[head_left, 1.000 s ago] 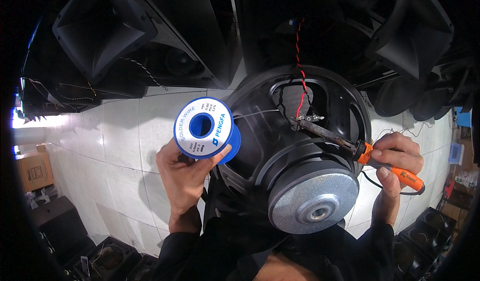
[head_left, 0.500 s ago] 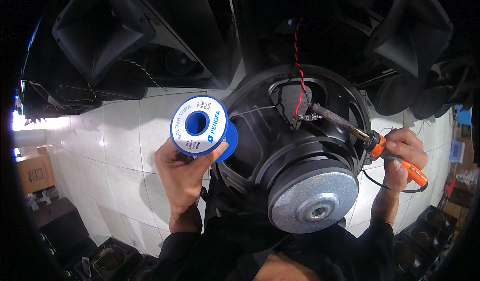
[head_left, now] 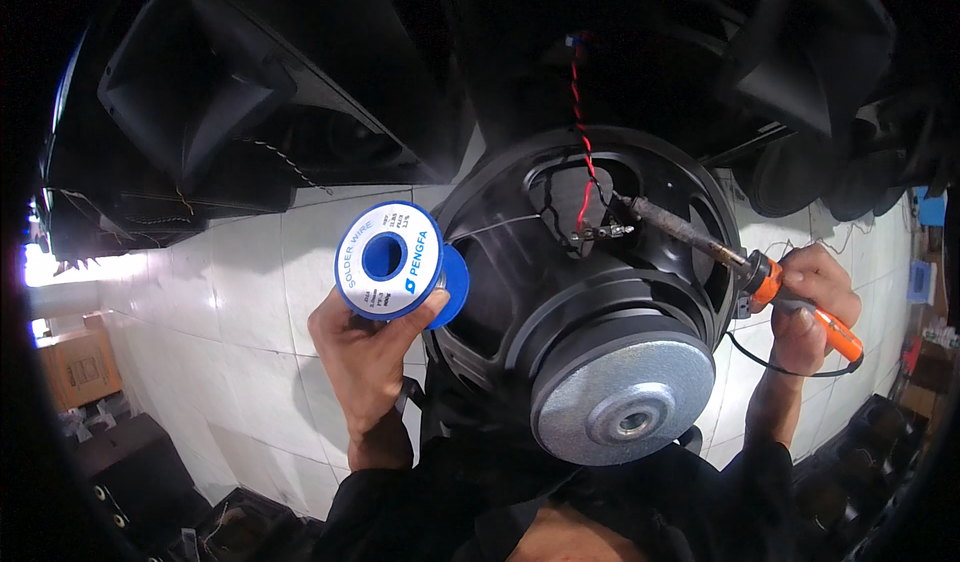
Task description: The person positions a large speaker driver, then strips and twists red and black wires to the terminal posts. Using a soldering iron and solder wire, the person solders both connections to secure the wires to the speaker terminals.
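My left hand (head_left: 367, 357) grips a blue spool of solder wire (head_left: 424, 280) with a white label, held at the left side of a large black loudspeaker driver (head_left: 490, 297). A thin strand of solder (head_left: 495, 226) runs from the spool toward the driver's terminal (head_left: 603, 232). My right hand (head_left: 812, 307) is closed round the orange handle of a soldering iron (head_left: 770, 280). The iron's dark tip lies just above the terminal, close to the wires; contact is hard to tell. A twisted red and black wire pair (head_left: 583, 127) comes down to the terminal. The driver's round metal magnet (head_left: 625, 402) faces up.
Black speaker cabinets with horn openings (head_left: 190, 82) stand along the far side. White floor tiles (head_left: 240, 312) spread on both sides. A cardboard box (head_left: 85, 370) sits at the left edge, with black cabinets (head_left: 130, 467) below it. The iron's black cord (head_left: 760, 362) loops under my right hand.
The solder spool has shifted slightly down and left. The iron's tip has drawn a little up and away from the terminal, and the view has shifted slightly.
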